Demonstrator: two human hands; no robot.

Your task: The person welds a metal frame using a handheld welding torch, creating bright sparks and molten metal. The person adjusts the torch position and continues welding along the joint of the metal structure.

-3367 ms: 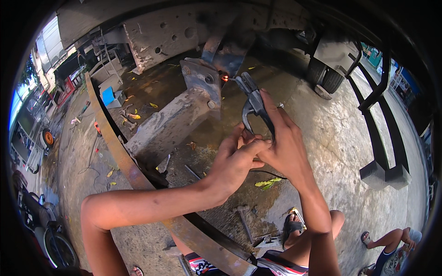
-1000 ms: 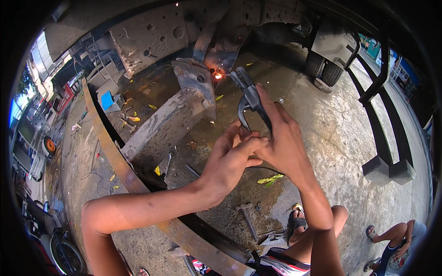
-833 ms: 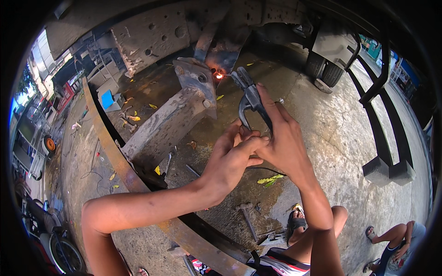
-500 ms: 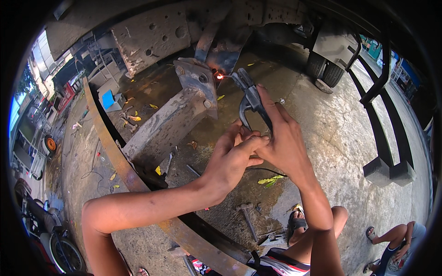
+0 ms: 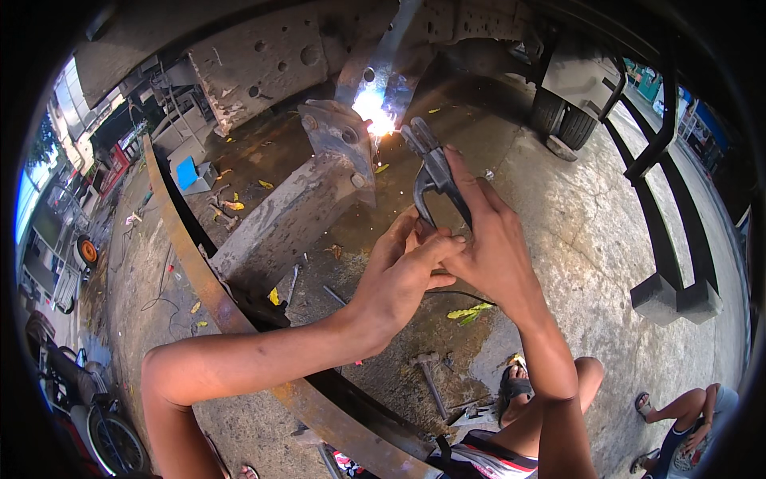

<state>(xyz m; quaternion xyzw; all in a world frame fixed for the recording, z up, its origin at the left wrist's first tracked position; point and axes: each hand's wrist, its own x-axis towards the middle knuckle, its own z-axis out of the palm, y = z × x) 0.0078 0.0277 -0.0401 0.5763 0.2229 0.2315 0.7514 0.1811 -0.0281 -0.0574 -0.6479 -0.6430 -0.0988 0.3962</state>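
Right hand clasps my electrode holder, left hand against it, grip unclear; the red glow has flared into white arc, probably heating the bracket properly.

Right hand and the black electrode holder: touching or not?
Touching. The head view shows it: the right hand grips the electrode holder, with the index finger lying along its side and no gap visible between them.

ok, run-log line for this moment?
right hand: gripping electrode holder | left hand: against right hand | bright arc: beside bolted plate
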